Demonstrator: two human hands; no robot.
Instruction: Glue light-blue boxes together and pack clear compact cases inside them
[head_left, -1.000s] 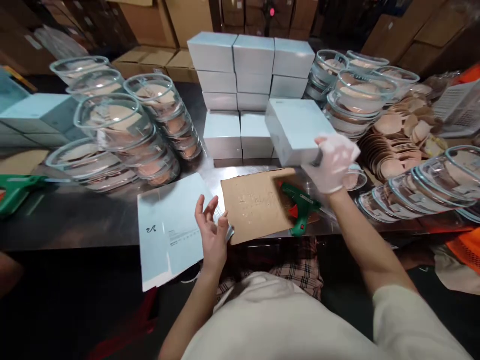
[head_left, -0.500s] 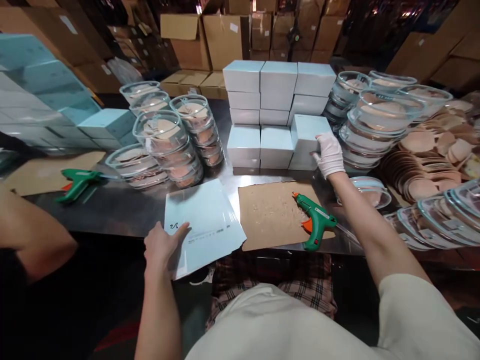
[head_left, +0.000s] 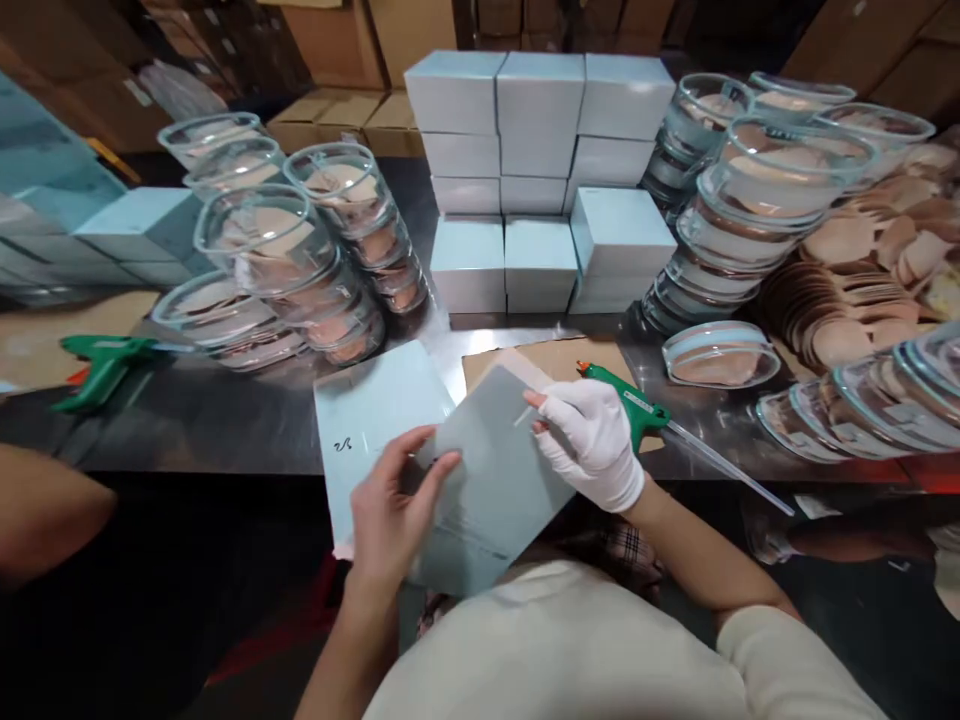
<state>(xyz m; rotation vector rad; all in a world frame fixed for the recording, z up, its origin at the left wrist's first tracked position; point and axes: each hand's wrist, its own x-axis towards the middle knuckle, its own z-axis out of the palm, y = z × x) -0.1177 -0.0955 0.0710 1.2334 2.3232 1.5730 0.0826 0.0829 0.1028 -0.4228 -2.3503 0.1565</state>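
A flat light-blue carton point(head_left: 487, 480) is raised off the table in front of me, tilted. My left hand point(head_left: 394, 500) is bare and grips its left edge between thumb and fingers. My right hand point(head_left: 596, 445), in a white glove with bare fingertips, is closed at its upper right edge. A short white line shows beside those fingertips; I cannot tell whether it is a slot or a loose piece. More flat cartons point(head_left: 375, 400), the top one with a handwritten mark, lie under and left of my left hand. A green glue gun point(head_left: 626, 395) rests behind my right hand on brown cardboard point(head_left: 472, 370).
Folded blue-white boxes point(head_left: 540, 150) are stacked at the back centre. Clear round containers point(head_left: 322, 290) stand piled to the left, with more containers point(head_left: 765, 230) to the right. Tan discs point(head_left: 832, 320) lie at far right. Another green glue gun point(head_left: 105, 370) and a person's arm point(head_left: 52, 510) are at left.
My right hand has left the blue box at the back and come down to the front. One flat carton has been lifted from the pile and now sits between both hands.
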